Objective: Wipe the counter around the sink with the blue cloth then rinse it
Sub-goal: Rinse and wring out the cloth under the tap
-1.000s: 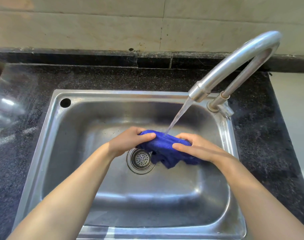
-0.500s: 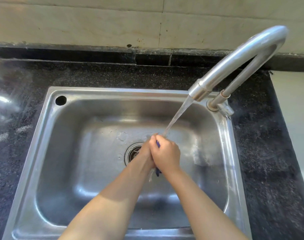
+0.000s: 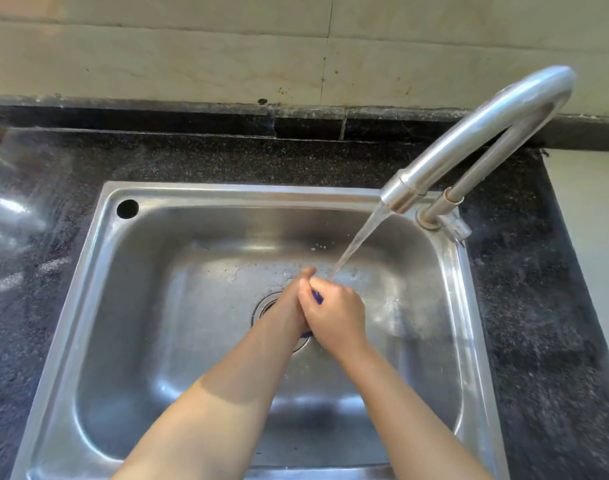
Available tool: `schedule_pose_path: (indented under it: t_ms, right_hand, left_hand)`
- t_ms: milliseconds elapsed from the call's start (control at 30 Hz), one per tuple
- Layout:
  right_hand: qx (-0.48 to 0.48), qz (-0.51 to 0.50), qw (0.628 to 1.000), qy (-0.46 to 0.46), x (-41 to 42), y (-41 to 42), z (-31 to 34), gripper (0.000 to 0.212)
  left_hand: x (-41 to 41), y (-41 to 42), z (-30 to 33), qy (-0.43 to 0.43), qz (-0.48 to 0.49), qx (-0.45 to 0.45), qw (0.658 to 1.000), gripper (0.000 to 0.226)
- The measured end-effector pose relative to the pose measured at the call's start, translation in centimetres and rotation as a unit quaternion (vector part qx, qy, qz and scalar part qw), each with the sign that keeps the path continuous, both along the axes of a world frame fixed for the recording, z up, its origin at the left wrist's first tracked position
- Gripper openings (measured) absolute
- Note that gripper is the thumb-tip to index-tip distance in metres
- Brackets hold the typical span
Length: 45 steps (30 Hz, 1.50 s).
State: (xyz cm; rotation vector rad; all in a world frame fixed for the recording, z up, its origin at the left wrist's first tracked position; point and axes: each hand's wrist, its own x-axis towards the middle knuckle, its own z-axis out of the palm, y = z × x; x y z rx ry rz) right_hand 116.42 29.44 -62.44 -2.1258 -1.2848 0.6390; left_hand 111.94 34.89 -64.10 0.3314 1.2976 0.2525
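Since half a second ago, little has been shifted: both hands stay pressed together over the drain, where a second ago the cloth was held spread between them.

Nearest, two bare forearms are seen reaching in over the steel sink (image 3: 88,306). Left hand (image 3: 289,306) and right hand (image 3: 334,317) are clasped palm to palm, fingers curled around the blue cloth (image 3: 317,297). Only two slivers of blue are shown, one near the fingertips, one at the heels of the hands. Its long axis is judged to run along the hands, pointing away toward the back wall; this cannot be confirmed.

Water from the faucet (image 3: 469,133) is landing at the fingertips.

Step judged: rinse, squeezing stage. Next move calls for wringing out, then shutting off the tap.

Beyond, wet streaks are noted on the black granite counter (image 3: 226,161).
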Motion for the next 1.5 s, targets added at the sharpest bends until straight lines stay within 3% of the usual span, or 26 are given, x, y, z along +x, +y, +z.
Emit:
schedule_pose_path:
  t_ms: [67, 167, 233, 333, 400, 467, 533, 600, 667, 767, 867, 933, 1000, 1100, 1167, 1267, 1367, 1500]
  right_hand:
    - [-0.015, -0.033, 0.999, -0.022, 0.0, 0.9, -0.4, 0.05]
    - [-0.128, -0.129, 0.983, 0.031, 2.5, 3.6, -1.3, 0.043]
    - [-0.147, -0.133, 0.978, 0.064, 4.4, 5.0, -2.4, 0.041]
    - [-0.152, -0.048, 0.97, 0.182, 6.1, 4.5, -3.2, 0.05]
    - [-0.208, 0.023, 0.94, 0.269, 6.8, 2.5, -2.3, 0.055]
    - [-0.288, 0.131, 0.906, 0.281, 7.8, 0.5, -1.2, 0.044]
    - [-0.309, 0.218, 0.886, 0.27, 9.0, -0.8, -0.3, 0.035]
    - [-0.262, 0.205, 0.889, 0.315, 9.9, -1.3, 0.0, 0.033]
    - [-0.18, 0.115, 0.902, 0.375, 10.4, -1.4, -0.6, 0.037]
    - [-0.068, -0.026, 0.885, 0.46, 9.0, -1.2, -1.0, 0.025]
    - [-0.019, -0.041, 0.915, 0.4, 5.0, -0.6, 0.4, 0.001]
    - [0.022, 0.02, 0.967, 0.252, 2.1, -0.5, 0.8, 0.023]
    - [0.06, 0.064, 0.992, 0.094, -0.6, -0.6, 0.6, 0.035]
    - [0.087, -0.024, 0.996, -0.016, -1.1, 0.3, 0.3, 0.036]
    - [-0.011, -0.081, 0.997, 0.0, 0.9, 1.8, 0.2, 0.037]
    - [-0.158, -0.138, 0.977, 0.033, 4.6, 3.4, -1.3, 0.03]
    - [-0.15, -0.145, 0.976, 0.057, 5.1, 3.0, -1.3, 0.031]
    - [-0.108, -0.059, 0.989, 0.076, 2.7, 0.7, 0.8, 0.038]
  left_hand:
    - [0.6, -0.8, -0.4, -0.027, 0.021, 0.018, 0.999, 0.042]
    - [0.8, -1.6, -0.3, -0.064, -0.023, -0.046, 0.997, 0.042]
    - [0.5, -1.9, -0.2, -0.083, -0.046, -0.044, 0.994, 0.04]
    - [-0.7, -0.7, 0.8, -0.107, -0.046, -0.041, 0.992, 0.041]
    - [-1.8, 1.5, 1.5, -0.122, 0.015, -0.027, 0.992, 0.039]
    - [-3.0, 3.7, 1.7, -0.102, 0.066, -0.019, 0.992, 0.035]
    - [-3.8, 4.4, 1.5, -0.076, 0.094, -0.009, 0.993, 0.03]
    - [-4.2, 4.0, 0.9, -0.048, 0.094, -0.005, 0.994, 0.025]
    - [-4.3, 3.4, 0.3, -0.031, 0.1, -0.019, 0.994, 0.02]
    - [-3.9, 2.6, -0.4, 0.018, 0.096, -0.041, 0.994, 0.021]
    - [-2.9, 1.7, -0.4, 0.044, 0.034, -0.035, 0.998, 0.03]
    - [-2.7, 1.0, -1.0, 0.043, 0.006, -0.012, 0.999, 0.034]
    - [-2.2, 0.3, -1.5, 0.008, 0.023, 0.038, 0.999, 0.029]
    - [-0.9, -0.4, -1.0, -0.02, 0.041, 0.054, 0.997, 0.03]
    - [0.2, -0.5, -0.2, -0.007, 0.036, 0.027, 0.999, 0.039]
    - [1.1, -1.2, 0.6, -0.035, 0.004, -0.016, 0.999, 0.033]
    - [1.1, -1.2, 0.5, -0.007, -0.002, -0.004, 1.0, 0.029]
    - [0.3, -0.1, 0.5, 0.023, -0.016, 0.002, 1.0, 0.037]
